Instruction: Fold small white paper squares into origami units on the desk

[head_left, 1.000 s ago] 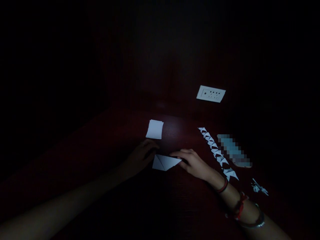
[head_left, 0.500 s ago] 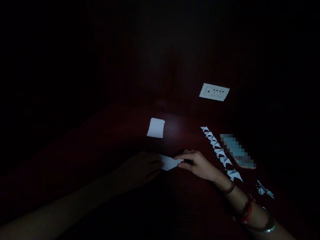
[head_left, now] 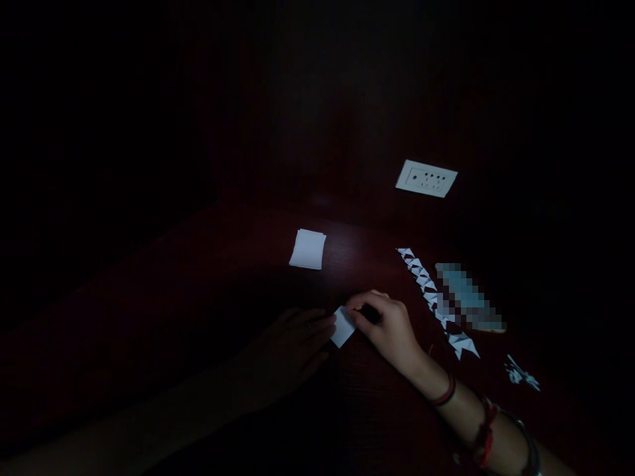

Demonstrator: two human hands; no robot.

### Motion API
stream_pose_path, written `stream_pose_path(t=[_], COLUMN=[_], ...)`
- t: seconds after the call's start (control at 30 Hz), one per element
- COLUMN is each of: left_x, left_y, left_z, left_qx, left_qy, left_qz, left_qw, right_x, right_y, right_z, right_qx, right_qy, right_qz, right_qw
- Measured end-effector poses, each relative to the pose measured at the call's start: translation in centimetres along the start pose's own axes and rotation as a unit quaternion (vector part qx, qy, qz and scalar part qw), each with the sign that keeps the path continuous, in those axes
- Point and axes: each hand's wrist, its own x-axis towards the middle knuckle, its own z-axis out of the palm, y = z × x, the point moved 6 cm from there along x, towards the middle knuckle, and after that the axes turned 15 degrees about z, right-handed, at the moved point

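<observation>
A small folded piece of white paper (head_left: 342, 328) lies on the dark red table between my hands, its corners pointing towards and away from me. My left hand (head_left: 300, 337), deep in shadow, is stretched flat with its fingers apart, and its fingertips rest on the paper's left edge. At the right corner, my right hand (head_left: 389, 327) pinches the paper between thumb and forefinger. Beyond them is a neat stack of square white paper (head_left: 307, 249). To the right of my right hand runs a row of folded paper shapes (head_left: 424, 281), the nearest one (head_left: 462, 344) apart and larger-looking.
A phone-like flat object (head_left: 469, 297) with a blurred-out surface lies right of the row. Small white scraps (head_left: 520, 373) sit near my right forearm. A white socket plate (head_left: 426, 178) is on the wall behind. Most of the surroundings are dark.
The paper was a longer strip and now shows as a smaller, diamond-like square. My left hand has moved slightly right with its fingers flatter, and my right hand's fingers have drawn in over the corner.
</observation>
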Motion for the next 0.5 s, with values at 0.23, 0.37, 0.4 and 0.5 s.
stream_pose_path(t=[0.23,0.37,0.4,0.5], left_x=[-0.6,-0.9,-0.9,-1.1], left_y=[-0.1,0.5,0.7,0.8], left_z=[0.9,1.0,1.1,1.1], left_qx=[0.039,0.062,0.063,0.054], left_qy=[0.003,-0.012,-0.021,-0.018], left_qz=[-0.008,0.014,0.015,-0.010], left_qw=[0.999,0.998,0.998,0.998], right_x=[-0.7,-0.7,-0.7,-0.5], right_y=[-0.6,-0.3,-0.1,0.3], right_z=[0.6,1.0,1.0,1.1], right_qx=[0.017,0.031,0.037,0.049], right_qy=[-0.030,-0.032,-0.029,-0.016], right_qz=[-0.014,-0.005,-0.002,0.012], right_qw=[0.999,0.999,0.999,0.999])
